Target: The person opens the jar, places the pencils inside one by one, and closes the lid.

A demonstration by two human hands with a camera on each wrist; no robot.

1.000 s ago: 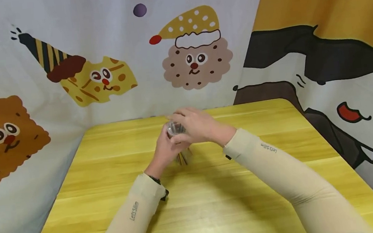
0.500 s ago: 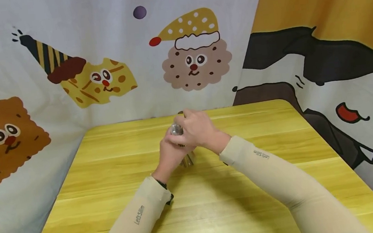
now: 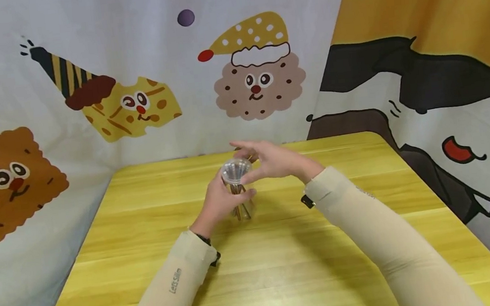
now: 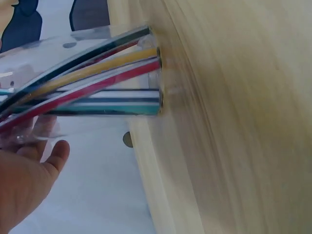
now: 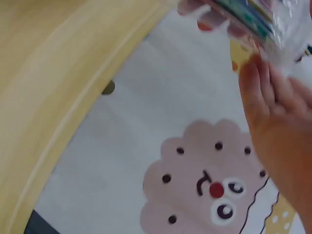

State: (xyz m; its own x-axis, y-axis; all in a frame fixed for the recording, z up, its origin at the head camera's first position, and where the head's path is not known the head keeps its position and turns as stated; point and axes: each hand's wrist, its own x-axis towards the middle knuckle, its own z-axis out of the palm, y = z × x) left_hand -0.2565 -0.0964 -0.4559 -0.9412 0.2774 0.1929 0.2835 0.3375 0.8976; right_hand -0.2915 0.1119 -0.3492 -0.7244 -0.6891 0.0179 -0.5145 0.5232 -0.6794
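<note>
Near the far edge of the table, a clear plastic jar [image 3: 231, 173] stands upright with its round top facing up. Several coloured pencil-like sticks [image 4: 87, 95] lean inside it; in the left wrist view they show red, yellow and dark green. My left hand [image 3: 219, 201] holds the jar's side, its fingers partly hidden behind the plastic and its thumb across the front. Right at the rim is my right hand [image 3: 276, 159], thumb and fingers spread around the far and right side of the top. The right wrist view has the right hand [image 5: 275, 109] beside the jar [image 5: 295, 34].
A yellow wood-grain table [image 3: 267, 275] reaches toward me. Behind it hangs a white cloth [image 3: 148, 38] printed with cartoon biscuits and a large animal face, close to the table's far edge.
My right hand has loosened from over the jar's top and drawn up and right, its fingers now spread. More of the round top shows. My left hand stays around the jar, shifting only slightly.
</note>
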